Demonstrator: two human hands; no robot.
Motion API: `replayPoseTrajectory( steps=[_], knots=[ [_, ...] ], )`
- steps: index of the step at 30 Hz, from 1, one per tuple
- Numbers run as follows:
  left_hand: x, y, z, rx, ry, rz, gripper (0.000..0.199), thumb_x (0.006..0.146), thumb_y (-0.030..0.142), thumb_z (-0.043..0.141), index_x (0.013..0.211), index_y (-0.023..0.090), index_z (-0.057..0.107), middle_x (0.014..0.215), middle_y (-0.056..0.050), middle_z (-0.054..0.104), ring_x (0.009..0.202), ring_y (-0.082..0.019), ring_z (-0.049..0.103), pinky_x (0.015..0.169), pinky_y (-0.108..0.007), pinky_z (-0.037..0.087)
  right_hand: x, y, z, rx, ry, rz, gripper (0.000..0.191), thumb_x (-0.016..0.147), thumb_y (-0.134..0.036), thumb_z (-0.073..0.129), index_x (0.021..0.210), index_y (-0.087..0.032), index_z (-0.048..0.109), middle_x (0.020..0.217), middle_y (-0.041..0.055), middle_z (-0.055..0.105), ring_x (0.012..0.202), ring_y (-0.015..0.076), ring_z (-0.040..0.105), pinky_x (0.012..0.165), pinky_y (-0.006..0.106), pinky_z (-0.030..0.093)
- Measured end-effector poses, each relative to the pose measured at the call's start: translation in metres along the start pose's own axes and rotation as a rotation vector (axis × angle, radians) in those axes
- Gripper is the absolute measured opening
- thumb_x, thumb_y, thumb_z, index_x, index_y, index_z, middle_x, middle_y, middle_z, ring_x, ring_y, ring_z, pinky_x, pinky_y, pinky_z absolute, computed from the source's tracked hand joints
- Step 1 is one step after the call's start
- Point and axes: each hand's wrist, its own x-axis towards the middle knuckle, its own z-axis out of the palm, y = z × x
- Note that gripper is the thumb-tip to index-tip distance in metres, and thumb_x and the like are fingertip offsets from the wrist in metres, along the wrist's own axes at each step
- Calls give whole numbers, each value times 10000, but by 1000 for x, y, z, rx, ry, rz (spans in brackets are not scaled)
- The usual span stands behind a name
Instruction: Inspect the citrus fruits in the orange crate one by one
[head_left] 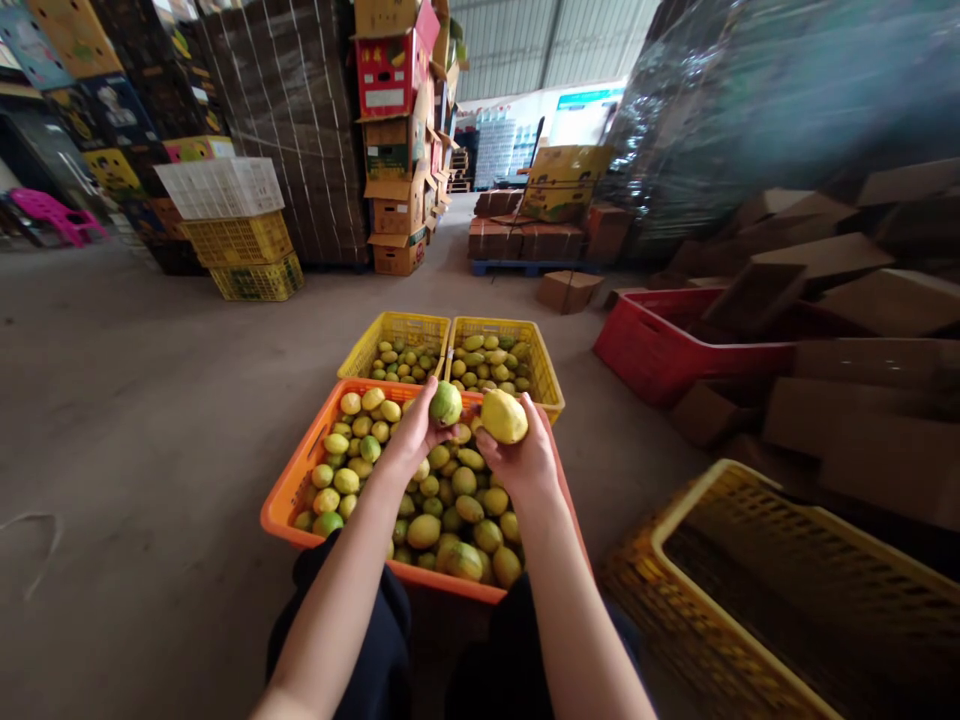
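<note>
My left hand (416, 430) is closed around a green lemon (446, 404), thumb along its upper side. Beside it, my right hand (521, 450) grips a larger yellow lemon (504, 417); the two fruits are a small gap apart. Both are held above an orange crate (289, 500) filled with loose yellow and green lemons (465, 482). Touching the far side of that crate are two yellow crates: the left one (358, 345) and the right one (551, 375), each with more lemons inside. My forearms hide part of the orange crate's contents.
At the lower right stands a yellow crate (720, 590). Behind it are a red crate (637, 350) and a heap of cardboard (862, 400). Further back are stacked crates (240, 240), a column of boxes (394, 150) and a loaded pallet (525, 240).
</note>
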Motion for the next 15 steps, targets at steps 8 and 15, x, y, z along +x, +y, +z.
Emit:
replayPoseTrajectory(
  steps=[8, 15],
  knots=[
    [-24, -51, -31, 659, -450, -293, 190, 628, 345, 805, 712, 212, 699, 602, 5, 633, 490, -126, 548, 393, -199, 418, -10, -31, -25, 21, 53, 61, 304, 732, -431, 632, 922, -195, 658, 664, 26, 663, 520, 144, 556, 338, 187, 307],
    [13, -25, -76, 17, 68, -161, 225, 845, 410, 632, 865, 186, 613, 747, -34, 639, 649, -148, 639, 723, -330, 571, -23, -37, -33, -88, 111, 99, 277, 681, -442, 676, 840, -217, 646, 662, 43, 682, 468, 150, 543, 330, 198, 300]
  ],
)
